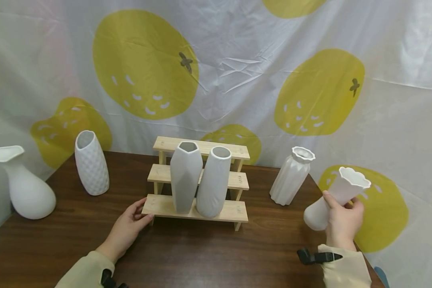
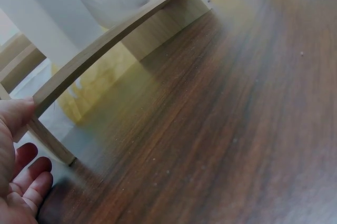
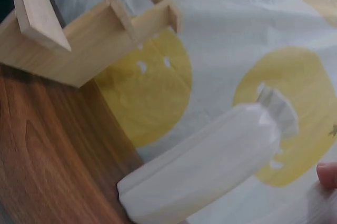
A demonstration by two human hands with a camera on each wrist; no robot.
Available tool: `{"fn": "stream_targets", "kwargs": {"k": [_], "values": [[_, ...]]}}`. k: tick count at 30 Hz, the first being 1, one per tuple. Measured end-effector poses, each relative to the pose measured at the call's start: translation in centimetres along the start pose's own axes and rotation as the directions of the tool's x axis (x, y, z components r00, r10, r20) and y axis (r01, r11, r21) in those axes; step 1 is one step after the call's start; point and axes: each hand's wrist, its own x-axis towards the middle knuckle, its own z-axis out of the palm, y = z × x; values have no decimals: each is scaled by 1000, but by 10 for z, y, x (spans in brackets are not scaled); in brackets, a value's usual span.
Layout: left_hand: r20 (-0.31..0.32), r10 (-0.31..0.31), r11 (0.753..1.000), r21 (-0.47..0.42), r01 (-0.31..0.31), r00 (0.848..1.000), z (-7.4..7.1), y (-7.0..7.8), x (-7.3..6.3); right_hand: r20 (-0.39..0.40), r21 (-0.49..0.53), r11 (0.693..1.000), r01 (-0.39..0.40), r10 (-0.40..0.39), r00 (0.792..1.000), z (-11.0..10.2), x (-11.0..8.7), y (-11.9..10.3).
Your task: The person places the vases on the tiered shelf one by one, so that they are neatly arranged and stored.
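Observation:
A three-step wooden display stand carries two white vases on its lowest step: a faceted vase and a rounded vase, side by side. My left hand grips the left end of that step, its thumb against the board's end in the left wrist view. Off to the right, my right hand holds a white vase with a scalloped rim around its middle. Whether its base touches the table cannot be told. A ribbed white vase stands between the stand and that hand.
At the left are a diamond-textured vase and a flared-neck, round-bellied vase. Everything stands on a dark wooden table, its right edge close to my right hand. A curtain with yellow fruit prints hangs behind.

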Motion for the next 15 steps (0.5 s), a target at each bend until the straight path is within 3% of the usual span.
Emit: {"fn": "stream_targets", "kwargs": {"k": [8,15], "values": [[-2,5,1000,6,-5,1000,0,2,-2,97,-19,998,65,-63,993,5,-18,-20],[-3,-4,1000,4,4,1000,0,5,-3,212,55,996,71,-81,974,13,-31,-39]]}}
